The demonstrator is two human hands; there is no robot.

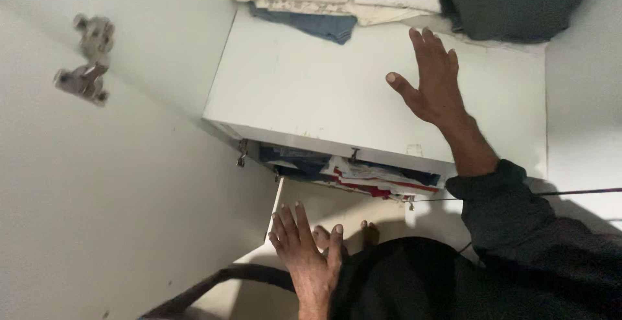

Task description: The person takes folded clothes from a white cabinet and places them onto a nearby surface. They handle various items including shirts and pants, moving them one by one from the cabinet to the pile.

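Our right hand (pixel 433 80) hovered open, fingers spread and holding nothing, over the white shelf (pixel 311 93); our left hand (pixel 304 245), also open and empty, hung lower. Folded clothes (pixel 363 174) lay stacked beneath the shelf.

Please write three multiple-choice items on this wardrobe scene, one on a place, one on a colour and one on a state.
1. Where is the right hand?
A. over the white shelf
B. on the door hinge
C. inside the lower compartment

2. What colour is the bulky folded cloth at the shelf's far right?
A. red
B. dark green-grey
C. yellow

3. How is the left hand?
A. closed on a shirt
B. in a fist
C. open, fingers spread, holding nothing

Answers:
1 A, its spread palm lies over the white shelf.
2 B, the bulky folded cloth looks dark green-grey.
3 C, it is flat and spread beneath the shelf, near the person's toes.
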